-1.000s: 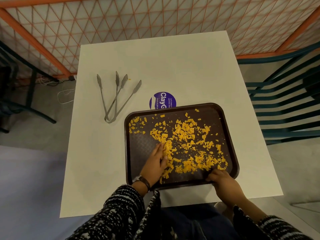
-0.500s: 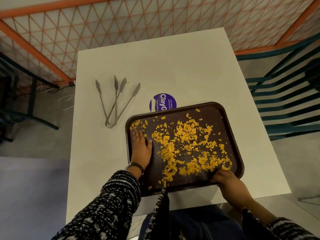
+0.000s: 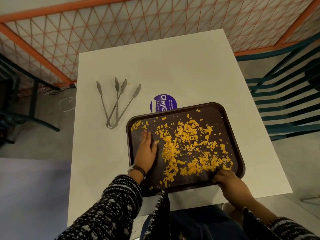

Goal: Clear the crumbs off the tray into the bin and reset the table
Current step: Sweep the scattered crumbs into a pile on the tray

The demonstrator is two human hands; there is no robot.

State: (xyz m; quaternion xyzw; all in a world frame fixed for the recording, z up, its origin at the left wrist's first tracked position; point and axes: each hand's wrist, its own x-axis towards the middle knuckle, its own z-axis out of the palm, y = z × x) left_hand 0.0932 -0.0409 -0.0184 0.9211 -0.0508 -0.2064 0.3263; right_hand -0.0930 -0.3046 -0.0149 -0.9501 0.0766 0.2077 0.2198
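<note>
White tabletop (image 3: 173, 66) fills centre frame. Brown tray (image 3: 210, 112) at centre-right, orange crumbs (image 3: 187, 135) scattered across it. Left hand (image 3: 146, 151) flat on tray's left side, grip open, holding nothing. Right hand (image 3: 228, 183) lower right, grip curled over tray's near rim.

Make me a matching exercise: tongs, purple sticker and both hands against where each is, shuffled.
1 tongs
2 purple sticker
3 left hand
4 right hand

A grips the tray's near right corner
B lies on the table, left of the tray
C flat on the tray's left side
D partly under the tray's far edge

Pairs: 1-B, 2-D, 3-C, 4-A
</note>
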